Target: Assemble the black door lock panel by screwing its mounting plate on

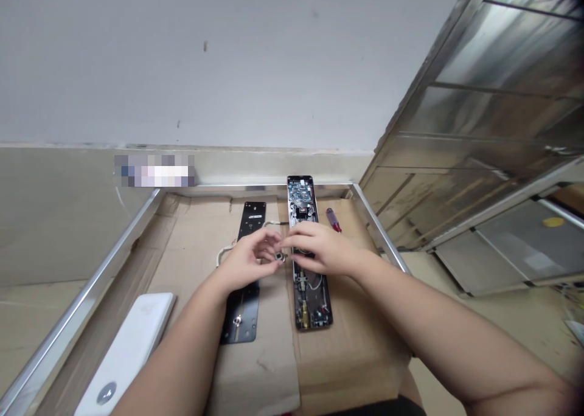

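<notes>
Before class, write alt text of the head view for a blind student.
A person's left hand seems to hold a small part, the right hand close beside it, over cardboard bearing a black plate, an open electronic device and a screwdriver.

Cardboard (pixel 187 264) lines the metal-edged worktop (pixel 382 233). Beyond the worktop's far edge rises a pale wall (pixel 228 75) with small dark marks. A pixelated patch (pixel 155 171) sits by the worktop's far left corner. Right of the worktop are shiny metal panels (pixel 460 112), a yellow round thing (pixel 553 222) and beige floor (pixel 493 361).
</notes>
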{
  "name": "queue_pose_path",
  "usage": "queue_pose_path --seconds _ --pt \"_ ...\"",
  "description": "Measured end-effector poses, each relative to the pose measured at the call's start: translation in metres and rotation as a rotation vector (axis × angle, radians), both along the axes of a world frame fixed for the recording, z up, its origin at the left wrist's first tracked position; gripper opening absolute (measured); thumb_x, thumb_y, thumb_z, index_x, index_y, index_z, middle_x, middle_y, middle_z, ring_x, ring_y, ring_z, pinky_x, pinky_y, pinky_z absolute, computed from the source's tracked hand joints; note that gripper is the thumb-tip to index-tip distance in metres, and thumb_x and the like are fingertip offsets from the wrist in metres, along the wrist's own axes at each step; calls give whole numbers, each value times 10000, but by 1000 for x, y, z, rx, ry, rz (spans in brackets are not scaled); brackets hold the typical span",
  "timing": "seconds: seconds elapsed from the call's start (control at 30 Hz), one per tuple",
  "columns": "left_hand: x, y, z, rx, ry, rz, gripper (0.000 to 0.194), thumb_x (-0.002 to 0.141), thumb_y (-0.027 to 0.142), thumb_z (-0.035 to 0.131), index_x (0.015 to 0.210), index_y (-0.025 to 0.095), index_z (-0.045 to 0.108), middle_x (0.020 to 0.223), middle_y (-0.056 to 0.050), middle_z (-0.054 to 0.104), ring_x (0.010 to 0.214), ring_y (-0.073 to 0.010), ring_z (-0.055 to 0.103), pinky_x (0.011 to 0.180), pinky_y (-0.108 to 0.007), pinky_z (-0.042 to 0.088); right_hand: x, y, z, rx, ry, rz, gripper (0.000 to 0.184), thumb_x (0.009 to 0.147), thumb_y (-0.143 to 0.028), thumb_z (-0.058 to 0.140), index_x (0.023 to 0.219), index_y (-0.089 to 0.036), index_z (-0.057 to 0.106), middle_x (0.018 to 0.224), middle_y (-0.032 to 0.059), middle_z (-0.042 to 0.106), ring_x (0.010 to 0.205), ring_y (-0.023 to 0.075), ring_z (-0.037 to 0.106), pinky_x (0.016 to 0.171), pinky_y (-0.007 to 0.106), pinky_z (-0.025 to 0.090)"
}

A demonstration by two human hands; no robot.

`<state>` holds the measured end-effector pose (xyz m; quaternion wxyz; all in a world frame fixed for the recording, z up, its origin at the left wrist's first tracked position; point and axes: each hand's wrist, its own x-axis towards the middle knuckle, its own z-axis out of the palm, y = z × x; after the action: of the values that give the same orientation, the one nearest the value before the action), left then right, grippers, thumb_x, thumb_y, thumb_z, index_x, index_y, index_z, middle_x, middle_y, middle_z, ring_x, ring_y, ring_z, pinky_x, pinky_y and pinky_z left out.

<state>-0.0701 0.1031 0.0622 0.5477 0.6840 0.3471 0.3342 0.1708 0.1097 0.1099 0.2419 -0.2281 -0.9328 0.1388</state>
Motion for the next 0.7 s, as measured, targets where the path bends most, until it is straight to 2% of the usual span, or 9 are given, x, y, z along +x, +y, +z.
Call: queue_pose_path --seconds 0.13,0.3,0.47,0.57,0.63,0.7 --pt "5 -2 0 -70 -120 -44 499 799 245 773 1209 242 487 1029 -39 616 891 -143 648 781 -283 569 -4 -2 -6 -23 -33 55 296 944 -209 543 1220 -193 650 1088 96 666 992 205 617 879 370 542" --pt "6 -1 -4 -133 -185 -36 593 789 226 804 1262 257 449 955 -11 591 841 -121 647 766 -259 575 -5 -4 -4 -96 -56 65 215 931 -214 572 1118 -200 676 1073 81 638 952 189 615 843 341 550" --pt "8 -3 -3 -167 -196 -54 671 762 230 825 1298 276 424 985 -16 582 840 -135 672 797 -300 592 -5 -7 0 -194 -100 42 139 922 -183 579 1045 -194 642 1019 65 609 929 178 596 840 330 544" --pt "3 0 -3 -132 -141 -37 659 778 244 800 1315 280 419 1023 -28 579 866 -152 685 825 -329 581 5 -1 3 -242 -69 0 169 866 -127 614 1012 -202 655 1014 49 593 903 161 599 824 306 532" --pt "-5 6 -5 -34 -39 54 570 813 253 745 1299 263 446 1023 -31 579 833 -137 661 807 -315 559 16 6 4 -261 -19 -89 191 825 -97 634 979 -204 670 1005 39 597 874 147 608 807 286 523" --pt "-16 14 -11 88 160 178 456 820 247 692 1235 239 503 968 -22 589 767 -130 615 744 -296 526 28 14 5 -263 5 -199 200 802 -75 634 952 -199 680 994 38 614 837 140 612 777 277 518"
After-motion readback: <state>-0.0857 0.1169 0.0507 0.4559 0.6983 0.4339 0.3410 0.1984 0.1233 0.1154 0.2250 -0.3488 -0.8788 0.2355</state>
